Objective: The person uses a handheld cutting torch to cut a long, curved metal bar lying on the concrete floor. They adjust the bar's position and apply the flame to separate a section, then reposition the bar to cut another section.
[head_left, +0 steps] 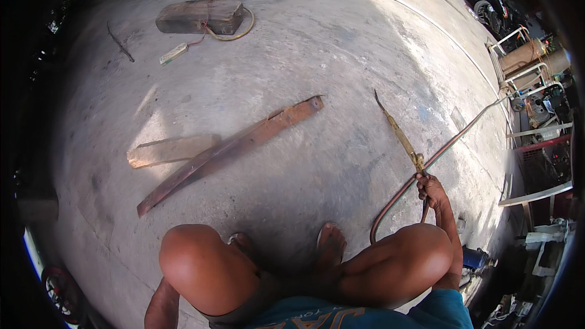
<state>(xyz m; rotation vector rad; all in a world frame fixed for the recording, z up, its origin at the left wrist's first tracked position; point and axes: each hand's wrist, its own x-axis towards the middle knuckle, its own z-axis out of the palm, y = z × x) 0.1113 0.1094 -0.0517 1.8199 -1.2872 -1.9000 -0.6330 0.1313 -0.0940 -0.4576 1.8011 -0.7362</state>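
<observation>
My right hand (430, 189) is closed around the rear end of a brass gas torch (402, 137), beside my right knee. The torch's thin dark tip is bent and points away from me. A red and dark twin hose (451, 141) runs behind the torch and loops down near my right foot. My left forearm (162, 306) hangs beside my left knee, and its hand is out of sight. In front of me a rusty steel bar (234, 149) lies slantwise, resting across a wooden block (173, 150).
Farther off, a dark timber block (198, 17) carries a looped cable, with a pale strip-shaped piece (173, 53) on a wire beside it. A thin dark rod (120, 42) lies at the left. Metal frames (539, 131) and parts crowd the right side; motorcycles (484, 9) stand beyond.
</observation>
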